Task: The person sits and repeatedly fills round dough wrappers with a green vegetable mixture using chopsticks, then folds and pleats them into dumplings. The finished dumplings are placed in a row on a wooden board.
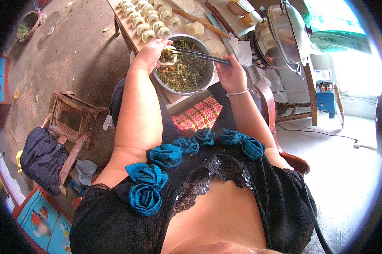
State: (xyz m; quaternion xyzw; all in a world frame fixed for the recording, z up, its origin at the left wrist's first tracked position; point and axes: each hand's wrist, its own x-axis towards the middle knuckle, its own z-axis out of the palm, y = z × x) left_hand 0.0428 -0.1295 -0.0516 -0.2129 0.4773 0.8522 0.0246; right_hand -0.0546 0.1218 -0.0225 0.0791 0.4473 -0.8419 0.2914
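Note:
In my left hand [151,55] lies a round dumpling wrapper [164,64] with chopped filling on it, held over the left rim of a metal bowl [214,74]. My right hand [232,73] grips a pair of dark chopsticks [206,56], their tips at the filling on the wrapper. Chopped green and orange filling [186,74] spreads across the inside of the bowl. Beyond the bowl, rows of folded dumplings [151,17] sit on a floured board [181,30]. A lump of dough [194,29] and flat wrappers [214,46] lie near the bowl's far rim.
A wooden rolling pin [200,19] rests across the board. To the right stand a large metal pot with a lid [284,35] and a lidded jar [250,19]. A wooden chair [73,117] is at left; a cord [318,133] runs at right.

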